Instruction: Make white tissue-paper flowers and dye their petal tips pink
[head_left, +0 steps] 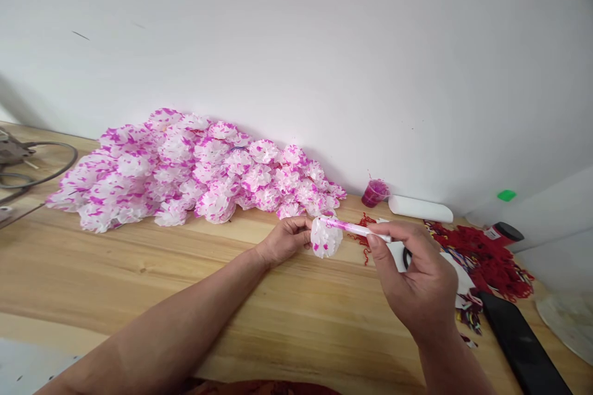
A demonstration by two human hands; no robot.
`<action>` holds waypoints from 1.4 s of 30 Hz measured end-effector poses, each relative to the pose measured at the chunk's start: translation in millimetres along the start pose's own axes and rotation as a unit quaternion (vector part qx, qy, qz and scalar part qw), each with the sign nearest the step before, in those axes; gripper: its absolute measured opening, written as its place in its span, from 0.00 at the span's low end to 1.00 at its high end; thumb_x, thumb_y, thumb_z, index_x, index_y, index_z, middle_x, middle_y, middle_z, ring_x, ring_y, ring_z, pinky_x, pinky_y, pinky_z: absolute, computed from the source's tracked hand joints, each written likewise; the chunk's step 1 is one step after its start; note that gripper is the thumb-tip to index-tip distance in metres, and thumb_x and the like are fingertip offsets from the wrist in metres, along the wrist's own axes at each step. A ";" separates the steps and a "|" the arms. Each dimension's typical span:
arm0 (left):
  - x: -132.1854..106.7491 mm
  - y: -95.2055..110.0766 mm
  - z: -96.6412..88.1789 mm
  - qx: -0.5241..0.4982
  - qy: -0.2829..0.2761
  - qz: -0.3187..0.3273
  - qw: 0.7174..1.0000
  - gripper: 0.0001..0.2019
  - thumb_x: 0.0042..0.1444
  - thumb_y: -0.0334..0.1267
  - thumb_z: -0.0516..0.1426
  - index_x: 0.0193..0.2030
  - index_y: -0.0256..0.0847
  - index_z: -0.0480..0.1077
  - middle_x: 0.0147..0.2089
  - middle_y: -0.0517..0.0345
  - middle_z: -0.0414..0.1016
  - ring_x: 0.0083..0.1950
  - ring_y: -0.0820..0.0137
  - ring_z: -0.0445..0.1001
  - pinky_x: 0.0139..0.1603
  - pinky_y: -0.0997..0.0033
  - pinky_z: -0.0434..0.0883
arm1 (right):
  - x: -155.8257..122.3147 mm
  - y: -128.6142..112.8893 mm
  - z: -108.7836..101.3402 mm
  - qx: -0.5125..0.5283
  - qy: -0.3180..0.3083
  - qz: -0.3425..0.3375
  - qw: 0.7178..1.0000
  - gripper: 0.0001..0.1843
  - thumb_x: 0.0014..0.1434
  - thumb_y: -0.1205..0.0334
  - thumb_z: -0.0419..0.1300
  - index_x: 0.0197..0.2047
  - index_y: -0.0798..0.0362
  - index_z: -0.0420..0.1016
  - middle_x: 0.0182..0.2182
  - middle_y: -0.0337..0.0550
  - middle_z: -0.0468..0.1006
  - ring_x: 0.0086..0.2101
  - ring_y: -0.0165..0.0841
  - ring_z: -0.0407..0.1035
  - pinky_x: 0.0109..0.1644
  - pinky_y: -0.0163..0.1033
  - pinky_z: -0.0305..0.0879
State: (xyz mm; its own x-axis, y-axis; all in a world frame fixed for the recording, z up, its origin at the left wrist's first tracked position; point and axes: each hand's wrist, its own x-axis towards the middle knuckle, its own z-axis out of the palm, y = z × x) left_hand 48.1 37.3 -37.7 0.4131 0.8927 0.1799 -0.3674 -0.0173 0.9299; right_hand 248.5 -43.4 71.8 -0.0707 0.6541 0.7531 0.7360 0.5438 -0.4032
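My left hand (291, 239) pinches a white paper flower (327, 244) from behind, with its ruffled face turned to the right. A few magenta marks show on its petals. Between the thumb and fingers of my right hand (414, 265) is a slim white brush-like stick (354, 228), stained magenta toward its tip. That tip touches or overlaps the flower's upper edge; which one I cannot tell. Behind my hands, a large heap of similar flowers (213, 166), white with magenta edges, lies against the wall. A small clear cup (374, 193) with magenta liquid stands beyond the stick.
A white roll (420, 208) lies by the wall. On the right are a tangle of red yarn (491, 259), a black-lidded jar (504, 233) and a long black object (523, 339). Grey cable (60, 145) loops at the far left of the wooden table (185, 271).
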 end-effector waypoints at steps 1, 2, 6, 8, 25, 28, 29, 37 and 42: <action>0.0 0.2 0.0 0.005 0.000 0.001 1.000 0.16 0.52 0.48 0.67 0.29 0.34 0.75 0.29 0.57 0.72 0.31 0.74 0.66 0.36 0.73 0.65 | 0.7 -1.6 -1.2 0.005 0.009 -0.003 1.000 0.08 0.60 0.66 0.65 0.44 0.48 0.77 0.38 0.42 0.80 0.40 0.38 0.73 0.49 0.48 0.67; -0.1 0.6 0.1 0.010 0.000 0.002 1.000 0.16 0.52 0.48 0.67 0.29 0.34 0.75 0.29 0.58 0.72 0.31 0.74 0.66 0.36 0.73 0.64 | 1.3 -3.5 -1.9 0.009 0.017 -0.007 1.000 0.09 0.59 0.67 0.65 0.44 0.48 0.77 0.38 0.42 0.80 0.40 0.39 0.73 0.50 0.49 0.67; -0.7 2.8 1.2 0.010 0.000 -0.012 1.000 0.16 0.52 0.48 0.67 0.30 0.34 0.76 0.29 0.57 0.73 0.31 0.74 0.67 0.36 0.72 0.65 | 0.6 -10.4 1.0 0.000 0.009 -0.045 0.999 0.13 0.59 0.68 0.64 0.46 0.46 0.77 0.38 0.42 0.81 0.42 0.40 0.74 0.50 0.50 0.67; -0.8 3.4 1.5 0.010 0.000 -0.018 1.000 0.16 0.52 0.48 0.67 0.32 0.34 0.77 0.30 0.57 0.74 0.31 0.74 0.67 0.37 0.72 0.65 | -1.6 -12.1 3.6 -0.024 -0.008 -0.074 0.997 0.13 0.59 0.69 0.64 0.47 0.46 0.77 0.38 0.42 0.81 0.42 0.41 0.74 0.50 0.50 0.65; -3.0 5.5 2.0 -0.193 0.029 -0.069 0.978 0.15 0.37 0.34 0.74 0.33 0.36 0.79 0.31 0.55 0.79 0.32 0.72 0.74 0.36 0.73 0.70 | -21.2 30.7 16.5 0.293 0.084 0.326 0.895 0.13 0.57 0.53 0.69 0.43 0.48 0.80 0.35 0.40 0.80 0.36 0.33 0.72 0.41 0.40 0.66; -4.0 8.7 2.1 -0.210 0.027 -0.089 0.973 0.16 0.38 0.34 0.74 0.35 0.34 0.79 0.32 0.53 0.79 0.31 0.73 0.74 0.32 0.75 0.70 | -24.8 37.1 25.0 0.377 0.059 0.390 0.838 0.15 0.54 0.51 0.70 0.43 0.48 0.80 0.32 0.38 0.79 0.34 0.32 0.71 0.37 0.37 0.63; -4.2 8.8 1.6 -0.215 0.029 -0.095 0.972 0.17 0.38 0.34 0.74 0.36 0.34 0.79 0.32 0.52 0.79 0.31 0.73 0.75 0.31 0.75 0.71 | -26.3 37.0 27.5 0.395 0.050 0.405 0.823 0.15 0.53 0.51 0.71 0.42 0.47 0.80 0.31 0.38 0.79 0.34 0.32 0.70 0.36 0.37 0.62; -4.7 9.3 -1.7 -0.236 0.030 -0.107 0.965 0.19 0.38 0.33 0.74 0.38 0.33 0.78 0.33 0.52 0.78 0.32 0.72 0.75 0.29 0.76 0.72 | -31.0 22.1 39.4 0.484 0.008 0.488 0.727 0.17 0.48 0.51 0.74 0.40 0.47 0.80 0.30 0.37 0.77 0.35 0.31 0.69 0.37 0.36 0.60; -5.2 14.2 -0.1 -0.254 0.029 -0.117 0.960 0.20 0.37 0.34 0.75 0.38 0.33 0.77 0.34 0.53 0.77 0.32 0.73 0.75 0.30 0.76 0.73 | -24.5 28.2 32.0 0.542 0.033 0.507 0.669 0.17 0.47 0.54 0.75 0.40 0.47 0.80 0.31 0.36 0.76 0.35 0.30 0.69 0.37 0.35 0.62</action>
State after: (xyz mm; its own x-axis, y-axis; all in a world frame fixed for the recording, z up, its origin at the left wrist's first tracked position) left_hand 40.7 32.5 -25.5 0.4922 0.8692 -0.0475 -0.6344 0.3956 0.6641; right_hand 249.5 -27.2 25.3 0.1509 0.9706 -0.1875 -0.5401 -0.0779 -0.8380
